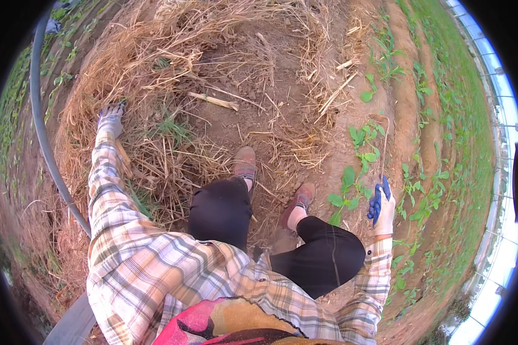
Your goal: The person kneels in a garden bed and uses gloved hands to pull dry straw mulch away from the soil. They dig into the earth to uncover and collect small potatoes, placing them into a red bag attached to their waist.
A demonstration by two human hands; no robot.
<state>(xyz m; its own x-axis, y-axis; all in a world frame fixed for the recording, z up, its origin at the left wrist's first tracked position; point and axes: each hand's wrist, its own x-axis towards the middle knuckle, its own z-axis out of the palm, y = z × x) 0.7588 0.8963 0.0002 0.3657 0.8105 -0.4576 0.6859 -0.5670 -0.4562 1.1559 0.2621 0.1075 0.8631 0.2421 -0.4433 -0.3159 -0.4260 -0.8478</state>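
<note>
My left hand (111, 120), in a light glove with dark fingertips, rests on a heap of dry straw (125, 64) at the left; whether its fingers grip any straw is hidden. At the right, my right hand (382, 205) wears a white glove with blue-coated fingers, closed around the handle end of a thin hand tool with a slender metal shaft (385, 146). The shaft points away from me and bends at its far end over the soil. Leafy green seedlings (348, 181) grow just left of that hand.
A grey pipe (41, 116) curves down the left side. Both my shoes (245, 161) stand on bare soil among straw pieces, with my knees bent. Furrows (427, 129) with rows of young plants run along the right, beside a framed translucent wall (505, 142).
</note>
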